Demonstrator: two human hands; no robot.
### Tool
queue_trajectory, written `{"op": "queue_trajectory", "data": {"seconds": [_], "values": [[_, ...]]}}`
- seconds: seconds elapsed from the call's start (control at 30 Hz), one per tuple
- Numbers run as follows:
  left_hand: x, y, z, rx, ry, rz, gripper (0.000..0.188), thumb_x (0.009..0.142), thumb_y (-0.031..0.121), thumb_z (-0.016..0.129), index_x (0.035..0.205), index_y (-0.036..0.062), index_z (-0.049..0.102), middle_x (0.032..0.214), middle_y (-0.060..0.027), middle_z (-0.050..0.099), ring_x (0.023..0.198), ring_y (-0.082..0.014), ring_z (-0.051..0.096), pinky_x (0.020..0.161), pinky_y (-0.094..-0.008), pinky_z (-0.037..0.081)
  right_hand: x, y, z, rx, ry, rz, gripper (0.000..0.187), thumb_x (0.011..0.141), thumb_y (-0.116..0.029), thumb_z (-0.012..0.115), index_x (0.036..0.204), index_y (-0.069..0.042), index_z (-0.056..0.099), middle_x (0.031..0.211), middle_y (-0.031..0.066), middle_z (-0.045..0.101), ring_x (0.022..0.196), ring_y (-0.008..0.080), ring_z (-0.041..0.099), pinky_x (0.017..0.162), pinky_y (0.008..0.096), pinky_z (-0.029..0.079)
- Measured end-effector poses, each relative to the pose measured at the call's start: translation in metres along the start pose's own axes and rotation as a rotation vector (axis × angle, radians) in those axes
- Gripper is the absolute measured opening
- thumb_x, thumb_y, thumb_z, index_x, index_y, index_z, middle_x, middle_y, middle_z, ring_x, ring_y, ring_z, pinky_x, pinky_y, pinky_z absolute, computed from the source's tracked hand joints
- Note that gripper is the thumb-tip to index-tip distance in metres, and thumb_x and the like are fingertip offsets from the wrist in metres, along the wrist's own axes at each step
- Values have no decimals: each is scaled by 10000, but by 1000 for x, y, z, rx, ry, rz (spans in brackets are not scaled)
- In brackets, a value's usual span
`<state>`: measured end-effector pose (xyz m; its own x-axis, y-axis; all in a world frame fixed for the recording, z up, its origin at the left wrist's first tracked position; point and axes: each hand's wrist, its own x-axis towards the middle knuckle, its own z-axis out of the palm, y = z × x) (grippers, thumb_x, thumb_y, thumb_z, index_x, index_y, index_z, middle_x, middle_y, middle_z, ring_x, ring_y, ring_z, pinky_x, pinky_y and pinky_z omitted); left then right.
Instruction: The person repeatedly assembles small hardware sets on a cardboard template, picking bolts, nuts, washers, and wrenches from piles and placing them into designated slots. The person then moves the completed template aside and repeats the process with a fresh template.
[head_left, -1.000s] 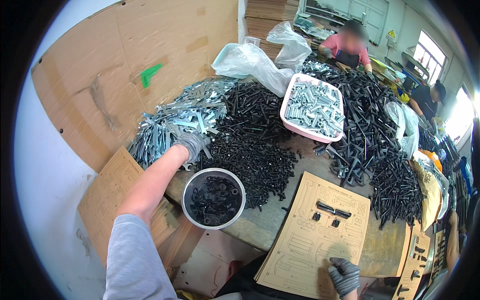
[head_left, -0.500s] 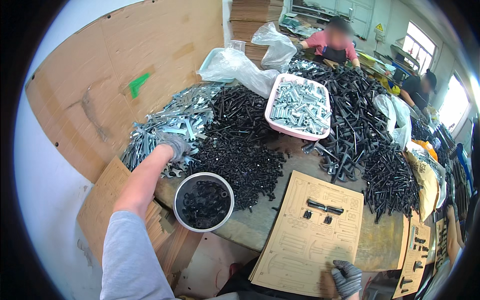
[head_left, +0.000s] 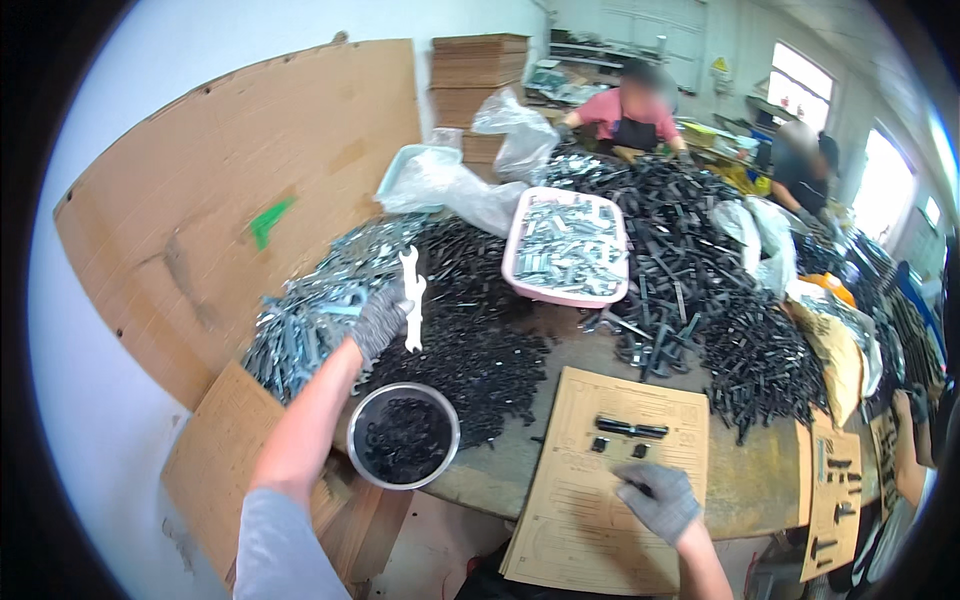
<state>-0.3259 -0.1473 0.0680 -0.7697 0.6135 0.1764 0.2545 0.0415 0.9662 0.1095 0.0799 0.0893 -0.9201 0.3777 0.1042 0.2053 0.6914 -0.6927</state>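
My left hand (head_left: 383, 322), in a grey glove, grips a silver double open-ended wrench (head_left: 412, 300), held upright above the heaps. Behind it spreads a pile of silver wrenches (head_left: 290, 345). Over the printed cardboard sheet (head_left: 560, 500), my gloved right hand (head_left: 662, 500) hovers with its fingers curled together; whether anything is in them is hidden. On that sheet lie a black rod-like part (head_left: 632, 428) and two small black pieces. A metal bowl (head_left: 353, 440) of black parts stands just below my left hand, beside a heap of small black parts (head_left: 470, 375).
A pink tray (head_left: 512, 265) of silver tubes stands mid-table, with clear plastic bags (head_left: 480, 205) behind it. Black metal parts (head_left: 670, 240) heap up on the right. Two people work farther back. A brown cardboard panel (head_left: 200, 200) walls the left side; more sheets with parts (head_left: 840, 480) lie right.
My left hand has lifted from the silver pile and moved right with a wrench. My right hand has moved up over the sheet from its lower edge. The view has shifted slightly.
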Motion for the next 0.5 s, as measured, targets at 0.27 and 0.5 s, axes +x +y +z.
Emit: {"op": "queue_trajectory", "data": {"seconds": [0.27, 0.5], "values": [[-105, 76, 224, -597, -137, -191, 92, 899, 106, 552, 968, 49, 570, 797, -45, 634, 687, -132, 651, 552, -235, 537, 65, -14, 20, 227, 255, -44, 462, 774, -205, 744, 1178, -56, 577, 895, 131, 668, 749, 209, 649, 688, 311, 531], [-167, 63, 299, -414, -357, -243, 89, 899, 130, 567, 917, 43, 574, 756, -16, 585, 595, -71, 576, 507, -199, 472, 27, 40, 8, 791, 304, 150, 308, 823, -78, 693, 1113, -4, 625, 939, 78, 678, 850, 125, 623, 764, 266, 514]]}}
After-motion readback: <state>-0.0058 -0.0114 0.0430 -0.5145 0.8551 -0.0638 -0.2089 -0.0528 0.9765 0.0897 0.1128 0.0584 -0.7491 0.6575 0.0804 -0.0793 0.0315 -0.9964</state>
